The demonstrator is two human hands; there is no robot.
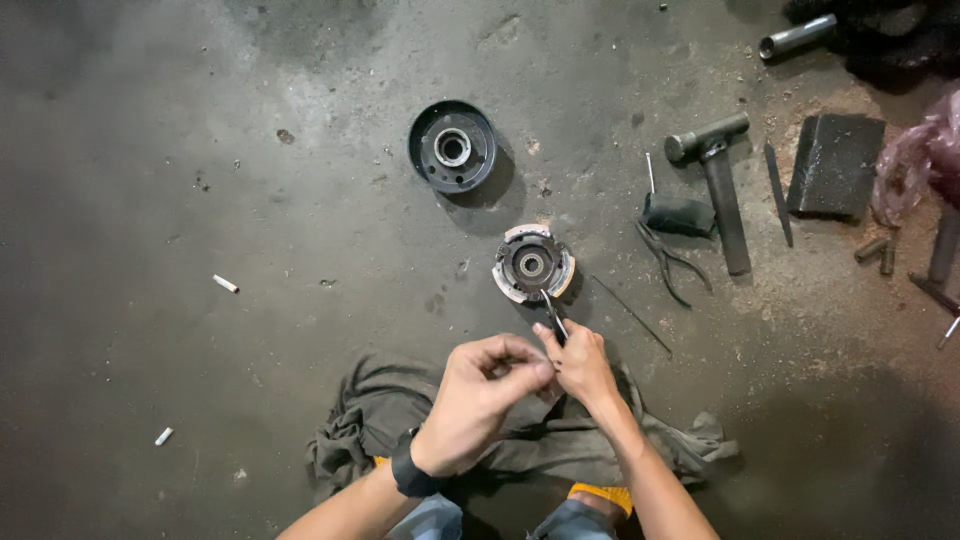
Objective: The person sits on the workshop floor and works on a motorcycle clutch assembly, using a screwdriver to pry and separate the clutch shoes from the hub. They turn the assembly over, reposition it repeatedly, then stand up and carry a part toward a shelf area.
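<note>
Clutch assembly (533, 264): on the floor (200, 200), just beyond both hands.
Thin tool (553, 314): between right hand (580, 365) and clutch assembly.
Left hand (480, 400): touching the right hand, above the rag (400, 420).
Round drum (452, 147): further beyond, to the left.
Pliers (672, 260), hammer (722, 190): far right.

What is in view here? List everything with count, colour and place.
drum: 1, black, floor, top centre
clutch: 1, grey with tan pads, floor, centre
hammer: 1, dark grey, right
pliers: 1, black, beside the hammer
block: 1, black, far right
pipe: 1, grey, top right
cloth: 1, olive, floor under the hands
butts: 2, white, left floor
bag: 1, pink, right edge
tool: 1, thin metal, tip at the clutch
left hand: pinched, black wristband
right hand: holds the tool
</note>
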